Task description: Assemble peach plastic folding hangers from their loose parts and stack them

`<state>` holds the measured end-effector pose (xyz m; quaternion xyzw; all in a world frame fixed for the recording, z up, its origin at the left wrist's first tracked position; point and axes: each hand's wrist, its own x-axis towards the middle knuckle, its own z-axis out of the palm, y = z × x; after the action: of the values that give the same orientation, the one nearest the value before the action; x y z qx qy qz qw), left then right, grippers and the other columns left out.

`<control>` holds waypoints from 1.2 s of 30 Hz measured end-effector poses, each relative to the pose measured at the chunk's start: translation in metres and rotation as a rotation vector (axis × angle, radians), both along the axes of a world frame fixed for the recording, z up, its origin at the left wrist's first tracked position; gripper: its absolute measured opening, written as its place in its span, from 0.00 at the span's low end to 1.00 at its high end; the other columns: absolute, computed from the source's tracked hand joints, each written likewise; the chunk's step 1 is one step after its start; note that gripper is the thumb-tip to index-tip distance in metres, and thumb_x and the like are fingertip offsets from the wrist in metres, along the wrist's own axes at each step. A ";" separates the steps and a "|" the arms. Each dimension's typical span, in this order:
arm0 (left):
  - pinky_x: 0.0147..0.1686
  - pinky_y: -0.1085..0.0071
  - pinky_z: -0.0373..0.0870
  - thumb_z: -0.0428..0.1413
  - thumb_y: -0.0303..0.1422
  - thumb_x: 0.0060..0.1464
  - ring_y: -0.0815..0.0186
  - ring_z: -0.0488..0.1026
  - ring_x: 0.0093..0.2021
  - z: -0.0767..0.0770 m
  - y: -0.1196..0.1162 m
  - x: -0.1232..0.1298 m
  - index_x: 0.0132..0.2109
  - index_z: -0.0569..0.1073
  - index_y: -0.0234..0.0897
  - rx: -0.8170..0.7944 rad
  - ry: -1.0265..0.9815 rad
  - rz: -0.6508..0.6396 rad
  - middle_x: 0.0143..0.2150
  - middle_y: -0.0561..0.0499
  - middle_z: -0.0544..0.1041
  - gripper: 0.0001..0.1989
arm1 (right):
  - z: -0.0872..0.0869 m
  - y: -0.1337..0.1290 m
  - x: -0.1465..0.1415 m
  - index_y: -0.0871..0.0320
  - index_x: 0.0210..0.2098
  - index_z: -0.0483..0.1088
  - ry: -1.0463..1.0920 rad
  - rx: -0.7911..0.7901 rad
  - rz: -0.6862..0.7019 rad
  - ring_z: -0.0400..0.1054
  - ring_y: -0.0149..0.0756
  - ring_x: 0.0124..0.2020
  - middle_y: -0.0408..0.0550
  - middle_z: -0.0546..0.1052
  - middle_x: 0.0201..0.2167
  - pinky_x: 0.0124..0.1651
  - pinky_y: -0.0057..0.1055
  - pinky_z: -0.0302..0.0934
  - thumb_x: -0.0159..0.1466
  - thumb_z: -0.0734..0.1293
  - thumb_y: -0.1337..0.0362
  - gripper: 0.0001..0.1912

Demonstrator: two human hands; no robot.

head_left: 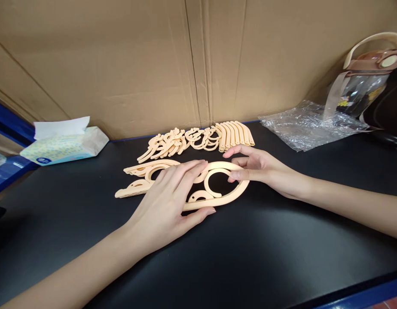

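A curvy tan piece (229,198) is pinched by the right hand (254,168) — and covered by the left (169,201), its grip unclear — mid-table (250,253).

This looks like a work spot, maybe in a small workshop. There is a black table (266,257) with blue edges. Big brown cardboard (121,64) stands behind it like a wall. Lots of the same cream plastic parts (235,134) sit in rows and piles. A bit of reddish floor (396,301) shows in the corner.
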<state>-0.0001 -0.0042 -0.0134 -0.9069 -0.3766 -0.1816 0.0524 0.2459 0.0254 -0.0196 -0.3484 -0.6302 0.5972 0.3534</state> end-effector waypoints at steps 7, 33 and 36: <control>0.54 0.64 0.61 0.58 0.39 0.57 0.58 0.63 0.57 0.000 -0.001 0.001 0.64 0.53 0.37 0.007 -0.008 -0.022 0.59 0.44 0.65 0.33 | 0.002 0.000 -0.001 0.56 0.47 0.64 -0.013 -0.009 0.006 0.72 0.31 0.36 0.41 0.76 0.31 0.44 0.31 0.62 0.59 0.71 0.63 0.19; 0.51 0.60 0.62 0.58 0.37 0.55 0.55 0.66 0.53 0.002 -0.001 0.000 0.62 0.57 0.38 0.078 -0.042 -0.008 0.55 0.44 0.68 0.31 | -0.001 -0.001 -0.003 0.57 0.43 0.64 0.012 0.019 0.050 0.71 0.28 0.35 0.41 0.76 0.32 0.39 0.26 0.62 0.60 0.70 0.62 0.14; 0.51 0.60 0.62 0.57 0.38 0.55 0.55 0.67 0.54 0.004 -0.001 -0.002 0.61 0.58 0.37 0.155 -0.052 0.012 0.55 0.43 0.68 0.29 | 0.001 -0.002 -0.004 0.59 0.35 0.67 -0.072 0.085 -0.016 0.66 0.25 0.28 0.40 0.72 0.26 0.31 0.23 0.58 0.62 0.68 0.59 0.10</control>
<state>-0.0016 -0.0054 -0.0091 -0.8927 -0.3683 -0.2335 0.1135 0.2416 0.0232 -0.0188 -0.3593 -0.6644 0.5543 0.3497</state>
